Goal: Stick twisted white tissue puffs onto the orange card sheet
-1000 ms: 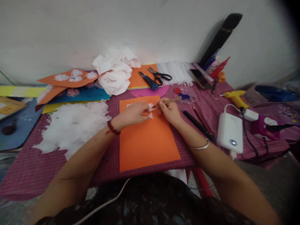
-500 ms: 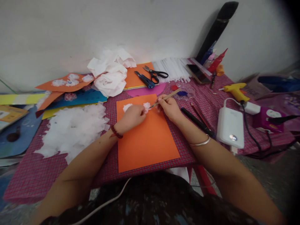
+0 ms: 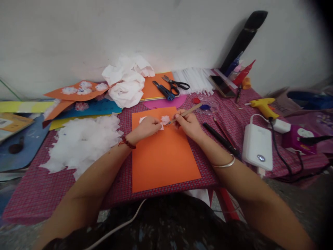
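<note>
An orange sheet [image 3: 163, 156] lies on the table in front of me, with a white paper puff [image 3: 164, 120] near its top edge. Another white puff [image 3: 142, 119] is partly covered by my left hand [image 3: 147, 129]. That hand pinches a small piece of white paper [image 3: 162, 127] at its fingertips, just below the uncovered puff. From the right, my right hand [image 3: 188, 124] grips a wooden stick [image 3: 191, 110]. The stick's dark, bluish tip points down-left beside the puff; whether it touches paper I cannot tell.
Left of the sheet spreads a heap of white paper pieces [image 3: 83, 142]. Behind are crumpled white paper [image 3: 127, 88], a blue cutter [image 3: 163, 91] and scissors [image 3: 175, 85]. Paint [image 3: 205, 107], a phone [image 3: 222, 86], a yellow glue gun [image 3: 264, 107] and a white power bank [image 3: 257, 147] lie to the right.
My left hand has drawn slightly down and away from the puff, and a white paper piece now shows at its fingertips. The stick remains in my right hand. The view has shifted slightly.
</note>
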Demonstrator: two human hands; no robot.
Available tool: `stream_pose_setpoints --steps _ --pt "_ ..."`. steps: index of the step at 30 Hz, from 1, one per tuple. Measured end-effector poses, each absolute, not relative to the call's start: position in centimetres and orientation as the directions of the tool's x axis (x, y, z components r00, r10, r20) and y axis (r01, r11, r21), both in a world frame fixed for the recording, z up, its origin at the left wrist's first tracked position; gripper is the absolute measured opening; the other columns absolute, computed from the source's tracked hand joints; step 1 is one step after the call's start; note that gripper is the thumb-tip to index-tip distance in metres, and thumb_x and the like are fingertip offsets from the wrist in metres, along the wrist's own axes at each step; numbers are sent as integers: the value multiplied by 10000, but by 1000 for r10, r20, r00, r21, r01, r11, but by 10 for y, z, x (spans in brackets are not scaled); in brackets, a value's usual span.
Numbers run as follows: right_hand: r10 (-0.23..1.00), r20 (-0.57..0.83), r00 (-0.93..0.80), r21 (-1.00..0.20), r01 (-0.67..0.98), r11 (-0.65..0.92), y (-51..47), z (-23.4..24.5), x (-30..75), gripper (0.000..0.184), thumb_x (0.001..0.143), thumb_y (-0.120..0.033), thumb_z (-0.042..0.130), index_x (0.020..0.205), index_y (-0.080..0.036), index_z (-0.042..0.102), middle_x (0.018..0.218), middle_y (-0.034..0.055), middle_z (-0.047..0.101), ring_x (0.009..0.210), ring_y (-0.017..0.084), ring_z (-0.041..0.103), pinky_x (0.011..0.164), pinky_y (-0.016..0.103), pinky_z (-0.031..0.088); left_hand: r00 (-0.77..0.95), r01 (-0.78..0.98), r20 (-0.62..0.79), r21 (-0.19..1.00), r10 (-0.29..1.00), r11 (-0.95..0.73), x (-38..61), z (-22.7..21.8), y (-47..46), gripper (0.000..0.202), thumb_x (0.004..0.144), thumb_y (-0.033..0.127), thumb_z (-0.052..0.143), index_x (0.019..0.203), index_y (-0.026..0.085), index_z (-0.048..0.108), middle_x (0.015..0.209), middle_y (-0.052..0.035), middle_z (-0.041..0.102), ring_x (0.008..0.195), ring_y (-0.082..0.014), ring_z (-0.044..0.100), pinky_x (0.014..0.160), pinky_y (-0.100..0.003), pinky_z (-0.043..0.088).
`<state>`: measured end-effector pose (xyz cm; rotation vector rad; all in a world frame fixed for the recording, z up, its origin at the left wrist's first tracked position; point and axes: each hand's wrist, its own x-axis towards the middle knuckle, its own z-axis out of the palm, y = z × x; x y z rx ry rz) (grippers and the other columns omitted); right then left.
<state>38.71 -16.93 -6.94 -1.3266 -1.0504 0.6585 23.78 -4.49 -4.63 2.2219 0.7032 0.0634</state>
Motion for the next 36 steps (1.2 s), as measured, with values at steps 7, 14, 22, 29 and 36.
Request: stream_pose_setpoints --steps 7,14,22,29,36 --pt "890 302 340 -904 399 154 -169 -72 388 410 879 -556 529 706 -193 609 681 26 618 592 125 544 561 253 433 865 445 -164 689 475 -573 238 -45 -42 224 754 232 483 541 170 516 504 -8 518 473 -113 471 452 -237 289" --pt "875 312 370 -920 348 181 -171 -70 388 414 895 -578 500 778 -195 605 658 15 583 561 122 514 530 250 416 871 434 -310 849 381 -302 233 -36 -34 173 774 250 549 623 170 570 550 -1 543 477 -96 486 459 -221 338" --pt "866 424 264 -776 600 197 -177 -62 378 174 860 -397 629 858 -223 637 812 31 651 745 163 582 717 286 441 827 363 -374 925 420 111 238 -24 -50 236 827 317 567 650 162 586 555 11 530 467 -61 453 444 -203 283" --pt "868 437 237 -736 649 194 -177 -64 377 139 884 -285 551 808 -206 636 759 19 634 696 144 550 699 269 417 851 360 -374 927 370 109 236 -24 -52 239 840 317 579 659 161 577 558 20 519 462 -53 447 436 -194 268" --pt "866 320 383 -852 517 86 -177 -58 375 157 819 -287 529 698 -192 558 656 -20 557 611 116 488 628 247 386 935 273 -249 960 253 -62 229 -26 -38 253 818 385 632 736 146 617 596 22 548 497 -53 459 465 -183 306"
